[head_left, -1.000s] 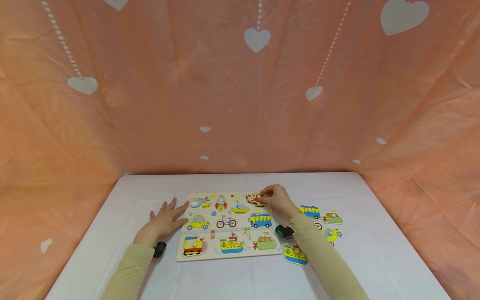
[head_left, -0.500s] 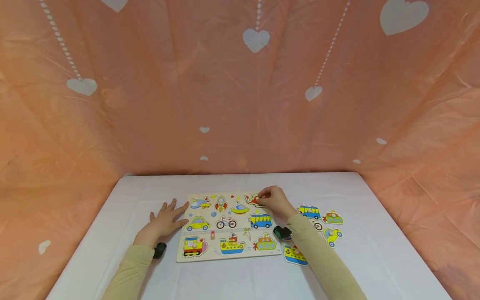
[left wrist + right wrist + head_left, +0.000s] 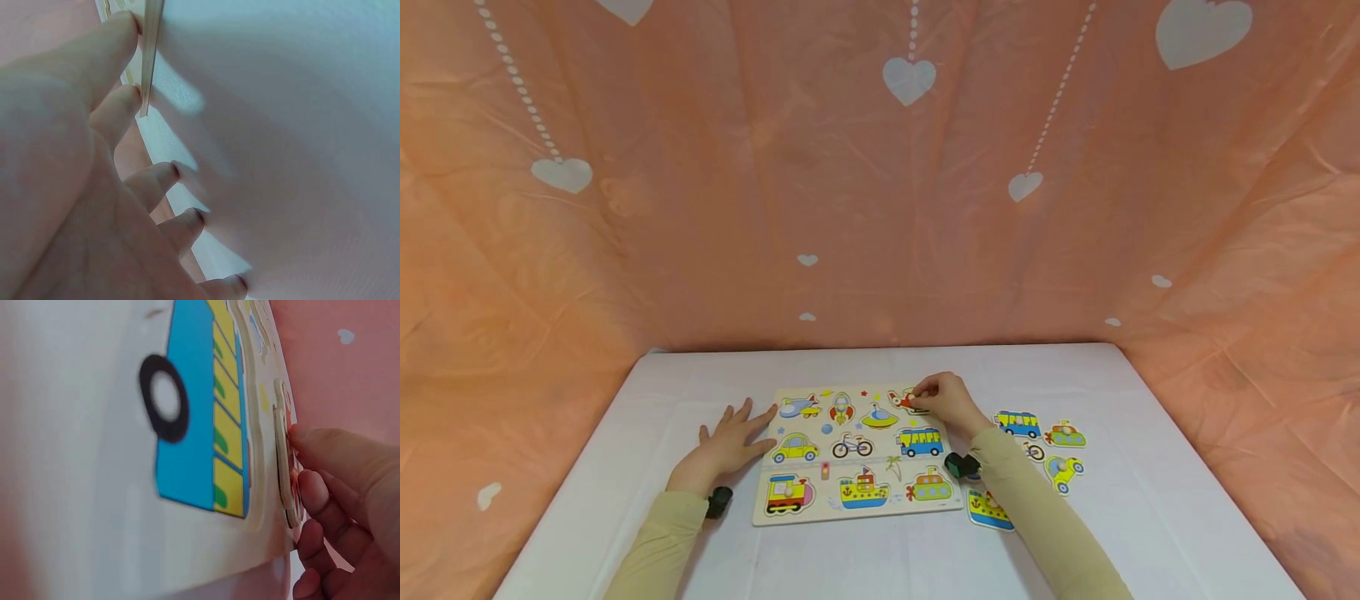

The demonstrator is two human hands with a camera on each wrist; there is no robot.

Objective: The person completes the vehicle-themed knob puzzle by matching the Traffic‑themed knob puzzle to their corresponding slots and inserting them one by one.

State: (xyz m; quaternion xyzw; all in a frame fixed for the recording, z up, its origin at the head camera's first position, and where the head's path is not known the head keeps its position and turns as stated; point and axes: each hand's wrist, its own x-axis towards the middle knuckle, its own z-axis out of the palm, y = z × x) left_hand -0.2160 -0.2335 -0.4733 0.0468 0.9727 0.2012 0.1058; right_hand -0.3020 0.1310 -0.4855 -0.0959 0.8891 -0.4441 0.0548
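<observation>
A wooden peg puzzle board [image 3: 820,512] with vehicle pictures lies on the white table. My right hand [image 3: 955,403] pinches a red helicopter puzzle piece [image 3: 900,400] over the helicopter picture at the board's far right corner. In the right wrist view the helicopter piece [image 3: 283,459] stands slightly proud of the board, thumb and fingertips at its face. My left hand [image 3: 727,442] is spread flat beside the board's left side, thumb and index finger at its edge. The left wrist view shows those two fingers against the board's edge [image 3: 150,56], the others on the cloth.
Right of the board lie a bus piece [image 3: 1017,423], a submarine piece [image 3: 1065,434], a yellow car piece [image 3: 1063,473], a bicycle piece [image 3: 1034,451] and a boat piece [image 3: 988,511], partly under the right forearm. A train piece [image 3: 787,493] sits in the board. A pink curtain [image 3: 880,208] hangs behind.
The right hand has shifted slightly left with the helicopter piece, which now lines up more closely with its picture. The left hand holds its place.
</observation>
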